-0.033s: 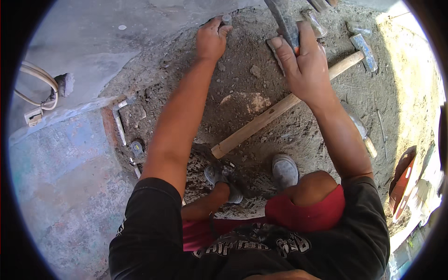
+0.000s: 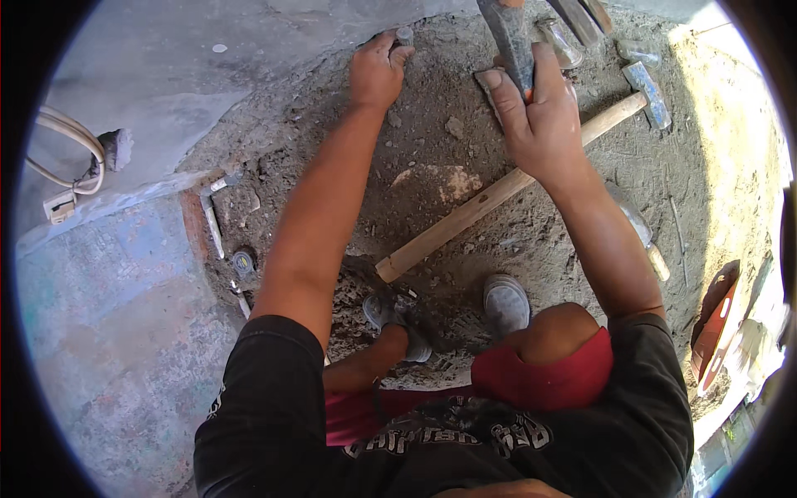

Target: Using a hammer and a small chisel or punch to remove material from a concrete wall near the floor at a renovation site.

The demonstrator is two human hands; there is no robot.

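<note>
At the foot of the grey wall, my left hand is closed round a metal rod whose round grey head stands out beside the thumb. My fingers hide its shaft. Farther right, my right hand grips the dark handle of a claw hammer, with orange showing on it. The hammer is raised, its two prongs near the top edge and part of its head cut off. Below that hand, a sledgehammer with a wooden handle and worn blue head lies across the dirt, apart from both hands.
Clear containers lie at the far right, and a trowel lies right of my forearm. To the left are a tape measure, a white pipe and a looped cable. My shoes stand on rough dirt.
The claw hammer has come slightly down in the picture, showing more of its prongs. My left hand and the rod have barely moved.
</note>
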